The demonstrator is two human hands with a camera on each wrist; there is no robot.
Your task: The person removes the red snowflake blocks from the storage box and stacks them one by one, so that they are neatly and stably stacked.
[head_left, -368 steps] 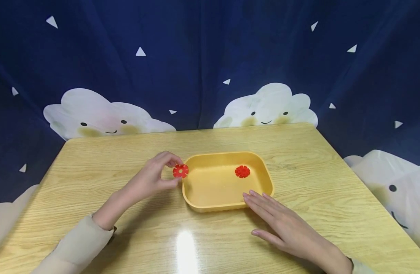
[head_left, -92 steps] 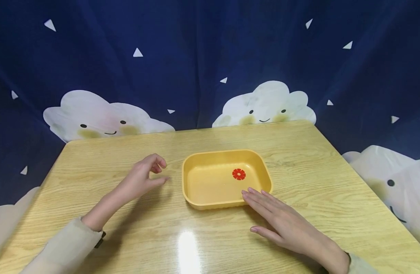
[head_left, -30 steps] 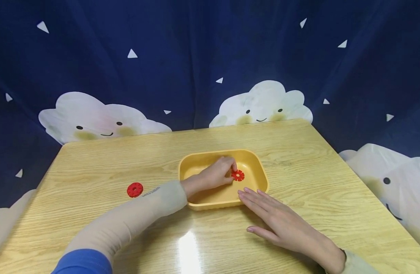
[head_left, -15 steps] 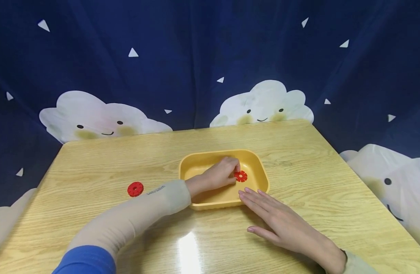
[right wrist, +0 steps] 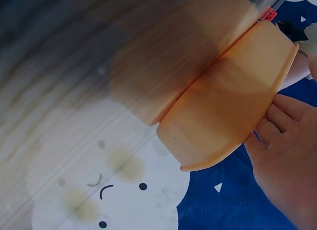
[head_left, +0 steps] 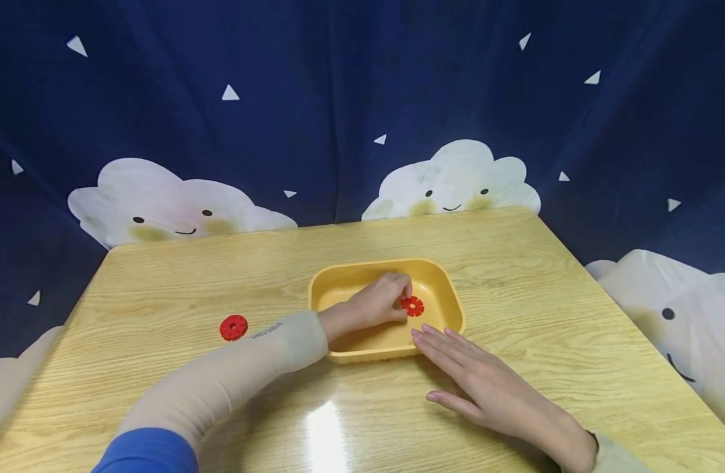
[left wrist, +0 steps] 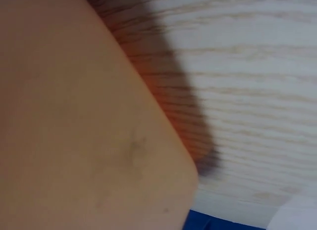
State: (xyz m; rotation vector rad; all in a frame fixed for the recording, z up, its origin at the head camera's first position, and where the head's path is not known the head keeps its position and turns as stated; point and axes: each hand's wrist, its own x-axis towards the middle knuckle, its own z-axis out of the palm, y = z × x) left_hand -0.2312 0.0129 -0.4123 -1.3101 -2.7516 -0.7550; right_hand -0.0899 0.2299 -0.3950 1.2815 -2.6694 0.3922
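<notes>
My left hand [head_left: 381, 299] reaches into the yellow plastic tray [head_left: 347, 357], curled, with fingertips and thumb pinching the left edge of a red notched snowflake disc [head_left: 414, 306] low over the tray floor. In the left wrist view, bare skin of the hand or wrist [left wrist: 99, 116] fills much of the picture and the disc is out of sight. My right hand [head_left: 489, 391] lies with straight fingers, their tips at the tray's front right rim. From the right wrist view, the fingers of my right hand [right wrist: 287, 151] touch the outer edge of the tray [right wrist: 223, 101].
More red snowflake discs [head_left: 234, 327], seemingly stacked, lie on the wooden table [head_left: 267, 263] left of the tray, close to the left sleeve [head_left: 238, 374]. Behind the table hangs a dark blue curtain [head_left: 315, 118] with clouds and small white triangles.
My left hand has gone from left of the tray into it, to the red disc, which has shifted slightly since. The discs on the table at left came into view. My right hand keeps its place.
</notes>
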